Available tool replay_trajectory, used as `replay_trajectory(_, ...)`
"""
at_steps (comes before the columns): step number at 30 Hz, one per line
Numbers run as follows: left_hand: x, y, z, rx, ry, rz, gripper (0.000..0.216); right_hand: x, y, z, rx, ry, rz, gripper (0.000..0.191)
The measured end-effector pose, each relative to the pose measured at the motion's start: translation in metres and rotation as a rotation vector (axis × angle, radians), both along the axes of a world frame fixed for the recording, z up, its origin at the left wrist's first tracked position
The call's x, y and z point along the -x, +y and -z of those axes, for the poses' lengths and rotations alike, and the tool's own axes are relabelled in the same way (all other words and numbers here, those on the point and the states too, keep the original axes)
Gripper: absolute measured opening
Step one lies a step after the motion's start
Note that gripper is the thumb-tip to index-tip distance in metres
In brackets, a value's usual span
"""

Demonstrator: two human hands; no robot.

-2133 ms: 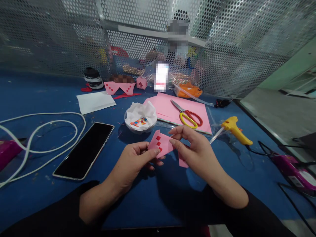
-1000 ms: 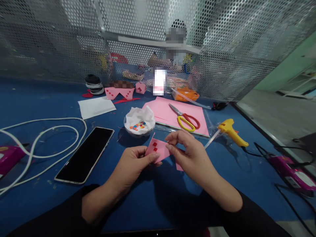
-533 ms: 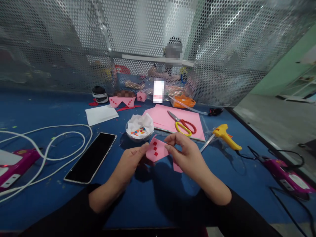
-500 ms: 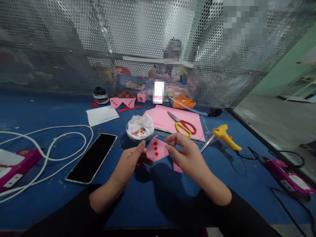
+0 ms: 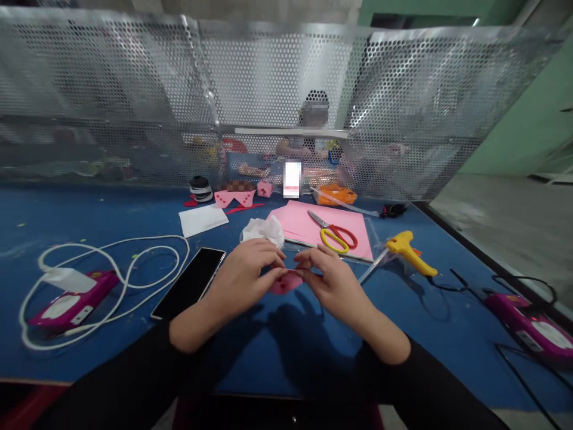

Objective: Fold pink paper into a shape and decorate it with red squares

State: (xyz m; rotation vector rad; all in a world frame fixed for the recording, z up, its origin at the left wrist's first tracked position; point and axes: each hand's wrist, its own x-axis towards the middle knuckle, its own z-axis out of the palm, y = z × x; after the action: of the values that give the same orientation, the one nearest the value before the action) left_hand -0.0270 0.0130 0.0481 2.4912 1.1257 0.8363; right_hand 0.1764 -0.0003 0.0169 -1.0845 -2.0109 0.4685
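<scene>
A small piece of pink paper [image 5: 286, 283] with red diamond shapes is held between both hands above the blue table. My left hand [image 5: 246, 272] pinches its left end, thumb and fingers closed on it. At the upper right edge, my right hand [image 5: 329, 278] grips it with thumb and fingertips. Part of the paper is hidden behind the fingers. Just beyond my left hand is a bowl lined with white tissue [image 5: 264, 229], its contents covered from view. Scissors [image 5: 333, 233] with red and yellow handles lie on pink sheets [image 5: 299, 216] behind my right hand.
A phone [image 5: 190, 283] and a white cable [image 5: 120, 240] by a purple power strip [image 5: 76, 301] lie left. At right are a yellow glue gun [image 5: 409, 251] and another purple power strip [image 5: 532, 322]. A pink cut-out [image 5: 235, 197] stands near the perforated metal screen [image 5: 268, 77].
My left hand has moved up and right over the near side of the bowl. The pink paper has been turned and now shows less of its face. The view has shifted slightly upward.
</scene>
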Motion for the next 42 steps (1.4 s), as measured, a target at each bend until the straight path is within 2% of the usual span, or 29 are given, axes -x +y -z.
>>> replay_trajectory(4, 0.009, 0.002, -0.001, 0.215, -0.144, -0.141, 0.014, -0.021, 0.006, -0.008, -0.023, 0.099, 0.050, 0.016)
replay_trajectory(8, 0.022, 0.001, 0.001, 0.287, -0.177, -0.188, 0.016, -0.036, 0.010, -0.010, -0.070, 0.083, 0.092, 0.014)
replay_trajectory(14, 0.029, -0.001, 0.002, 0.279, -0.168, -0.213, 0.018, -0.032, 0.010, -0.004, -0.128, -0.002, 0.031, 0.008)
replay_trajectory(17, 0.026, -0.002, 0.000, 0.220, -0.152, -0.216, 0.013, -0.029, 0.010, -0.003, -0.155, -0.004, 0.025, 0.011)
replay_trajectory(21, 0.018, -0.004, -0.006, 0.064, 0.026, -0.134, 0.012, -0.022, 0.007, -0.003, -0.196, 0.001, 0.023, 0.014)
replay_trajectory(24, 0.016, 0.003, -0.017, 0.042, 0.186, -0.081, 0.014, -0.017, 0.004, -0.002, -0.231, 0.075, 0.092, 0.017)
replay_trajectory(27, 0.031, 0.028, -0.041, 0.062, 0.227, -0.089, 0.017, -0.016, 0.002, -0.001, -0.263, 0.214, 0.293, 0.030)
replay_trajectory(29, 0.048, 0.056, -0.061, 0.111, 0.238, -0.150, 0.022, -0.016, 0.001, 0.001, -0.249, 0.266, 0.392, 0.029)
replay_trajectory(32, 0.075, 0.110, -0.087, 0.145, 0.411, -0.277, 0.025, -0.013, 0.002, 0.006, -0.218, 0.270, 0.386, 0.026)
replay_trajectory(34, 0.089, 0.147, -0.094, 0.211, 0.534, -0.312, 0.026, -0.009, 0.001, 0.010, -0.220, 0.241, 0.336, 0.025)
replay_trajectory(36, 0.099, 0.181, -0.090, 0.246, 0.583, -0.339, 0.022, -0.004, 0.001, 0.014, -0.227, 0.201, 0.299, 0.023)
replay_trajectory(39, 0.111, 0.223, -0.071, 0.292, 0.657, -0.398, 0.016, 0.003, -0.001, 0.021, -0.228, 0.123, 0.272, 0.023)
replay_trajectory(42, 0.123, 0.253, -0.046, 0.350, 0.710, -0.412, 0.033, 0.006, -0.001, 0.026, -0.213, 0.046, 0.265, 0.024)
